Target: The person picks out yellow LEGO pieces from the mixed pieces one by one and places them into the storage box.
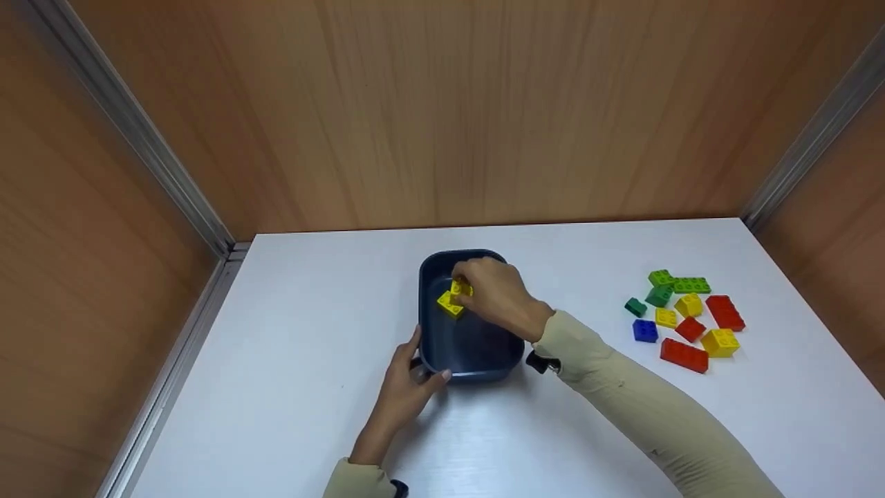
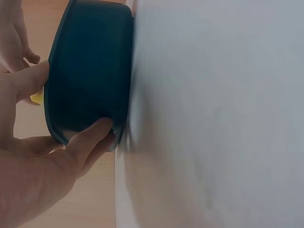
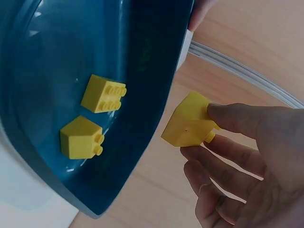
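A dark blue rectangular container (image 1: 472,349) sits on the white table. My left hand (image 1: 404,387) grips its near left corner, with the thumb at the rim and fingers against the outer side (image 2: 95,137). Above the container's inside, my right hand (image 1: 494,290) pinches a yellow toy brick (image 3: 191,121) with a sloped face between thumb and fingers. Two more yellow pieces lie in the container: a studded brick (image 3: 102,94) and a sloped brick (image 3: 81,137). In the head view the right hand partly covers the held brick.
On the table's right side lie several loose toy bricks, among them a long red brick (image 1: 684,355), a blue brick (image 1: 645,330), a light green brick (image 1: 691,285) and a yellow brick (image 1: 720,342). Wooden panels (image 1: 484,124) stand behind and beside the table.
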`<state>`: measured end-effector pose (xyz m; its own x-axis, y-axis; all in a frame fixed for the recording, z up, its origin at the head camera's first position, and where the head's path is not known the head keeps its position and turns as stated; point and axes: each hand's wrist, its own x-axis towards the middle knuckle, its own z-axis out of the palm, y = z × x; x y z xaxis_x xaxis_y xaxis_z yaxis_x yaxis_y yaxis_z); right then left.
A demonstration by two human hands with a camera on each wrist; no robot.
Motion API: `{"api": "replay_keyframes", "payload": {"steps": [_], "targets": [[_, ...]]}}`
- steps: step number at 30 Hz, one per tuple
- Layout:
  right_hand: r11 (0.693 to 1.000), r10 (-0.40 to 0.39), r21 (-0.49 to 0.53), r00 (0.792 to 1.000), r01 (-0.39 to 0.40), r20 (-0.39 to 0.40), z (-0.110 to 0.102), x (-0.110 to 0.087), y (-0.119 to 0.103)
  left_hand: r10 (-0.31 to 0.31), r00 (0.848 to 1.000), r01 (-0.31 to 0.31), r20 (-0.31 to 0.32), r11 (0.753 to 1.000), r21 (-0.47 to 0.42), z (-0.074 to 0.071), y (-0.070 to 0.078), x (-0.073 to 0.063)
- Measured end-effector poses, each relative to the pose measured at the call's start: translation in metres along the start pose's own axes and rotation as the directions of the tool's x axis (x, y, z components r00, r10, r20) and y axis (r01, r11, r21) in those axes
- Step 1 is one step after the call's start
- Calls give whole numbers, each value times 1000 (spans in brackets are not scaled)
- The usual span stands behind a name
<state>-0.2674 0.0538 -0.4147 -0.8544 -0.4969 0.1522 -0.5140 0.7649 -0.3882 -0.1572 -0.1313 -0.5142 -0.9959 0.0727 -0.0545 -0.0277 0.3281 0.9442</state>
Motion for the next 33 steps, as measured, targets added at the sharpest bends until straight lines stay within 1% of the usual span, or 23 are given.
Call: {"api": "replay_keyframes", "payload": {"steps": [5, 10, 14, 21, 22, 29, 33], "targets": [[1000, -20, -24, 1000, 21, 21, 6, 4, -4, 8, 1000, -8, -6, 1000, 4, 0, 1, 0], [999, -6, -32, 996, 9, 92, 13, 8, -8, 3, 1000, -3, -8, 1000, -3, 0, 0, 0], [999, 0, -51, 992, 6, 128, 19, 10, -11, 13, 1000, -13, -12, 1000, 2, -1, 0, 0], [996, -8, -88, 989, 21, 148, 29, 13, -11, 1, 1000, -1, -18, 1000, 6, -1, 0, -1], [996, -6, -90, 988, 20, 153, 31, 13, -11, 5, 1000, -5, -18, 1000, 8, -1, 0, -1], [993, -22, -116, 989, 39, 144, 36, 17, -8, 41, 999, -41, -8, 998, -51, 1, -4, 1], [993, -3, -118, 987, 22, 163, 36, 18, -9, 44, 999, -44, -15, 998, -37, 1, -3, 1]]}}
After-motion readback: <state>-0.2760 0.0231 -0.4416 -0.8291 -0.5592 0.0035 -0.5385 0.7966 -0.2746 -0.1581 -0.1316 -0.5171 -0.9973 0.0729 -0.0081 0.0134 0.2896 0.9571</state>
